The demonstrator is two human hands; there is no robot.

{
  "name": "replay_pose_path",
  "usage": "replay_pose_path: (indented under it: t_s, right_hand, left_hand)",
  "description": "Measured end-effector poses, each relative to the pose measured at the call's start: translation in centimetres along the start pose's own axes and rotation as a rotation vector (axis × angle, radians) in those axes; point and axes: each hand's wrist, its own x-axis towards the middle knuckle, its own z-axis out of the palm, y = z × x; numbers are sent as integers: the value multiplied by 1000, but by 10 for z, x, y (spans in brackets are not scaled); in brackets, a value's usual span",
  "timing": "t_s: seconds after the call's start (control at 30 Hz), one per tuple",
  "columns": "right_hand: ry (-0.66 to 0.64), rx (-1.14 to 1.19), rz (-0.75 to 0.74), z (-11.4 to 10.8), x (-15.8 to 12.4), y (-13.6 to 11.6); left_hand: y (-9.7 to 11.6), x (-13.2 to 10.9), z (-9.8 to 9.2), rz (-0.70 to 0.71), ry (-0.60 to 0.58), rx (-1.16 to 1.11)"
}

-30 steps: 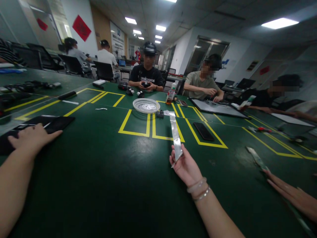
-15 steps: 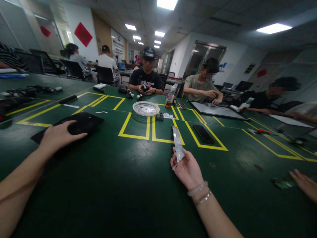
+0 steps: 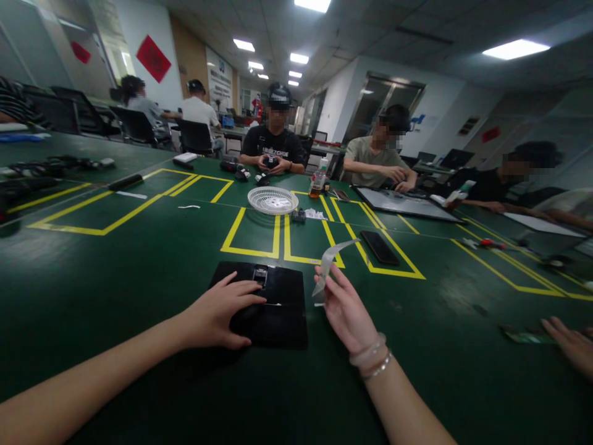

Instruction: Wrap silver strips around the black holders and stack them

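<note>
Black flat panel (image 3: pixel 278 312) was pinned at centre frame under the flat-spread fingers of the left hand (image 3: pixel 217 316), dragged in from the left since earlier. A silvery strip (image 3: pixel 330 262), now bent, was pinched in the right hand (image 3: pixel 345 309). A white basket (image 3: pixel 272 199) and phone (image 3: pixel 378 246) were set beyond; bare table (image 3: pixel 115 278) was seen leftward.

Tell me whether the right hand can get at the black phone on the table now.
Probably yes: the black phone lies just past the right hand with bare green table between, though that hand pinches a silvery strip.
</note>
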Motion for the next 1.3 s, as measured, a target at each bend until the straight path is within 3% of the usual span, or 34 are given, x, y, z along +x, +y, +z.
replay_pose_path:
  t_s: [0.1,0.2,0.4,0.47,0.53,0.63,0.73,0.93,1.1,1.3]
  right_hand:
    - [-45,-195,-111,0,-2,4]
    - [-156,-499,-241,0,-5,2]
    - [-531,-1404,-546,9,-20,-4]
    - [-624,-1581,-556,12,-24,-3]
    - [-668,-1686,-545,14,-27,0]
    - [-656,-1742,-544,16,-28,3]
    - [-634,-1751,-571,19,-31,4]
    - [-611,-1769,-672,23,-35,7]
    - [-590,-1738,-684,20,-33,8]
    - [-466,-1643,-725,13,-26,3]
  left_hand:
    - [-5,-1,5,34,-4,32]
    - [-4,-2,4,108,67,133]
    - [18,-11,-9,558,435,330]
    - [20,-11,-10,536,456,368]
    - [17,-8,-8,449,369,365]
    - [9,-2,-4,316,153,327]
    - [6,0,-3,236,39,283]
    - [10,-1,-2,179,34,230]
    - [-1,-3,3,61,74,220]
    - [-3,-2,-3,42,40,155]
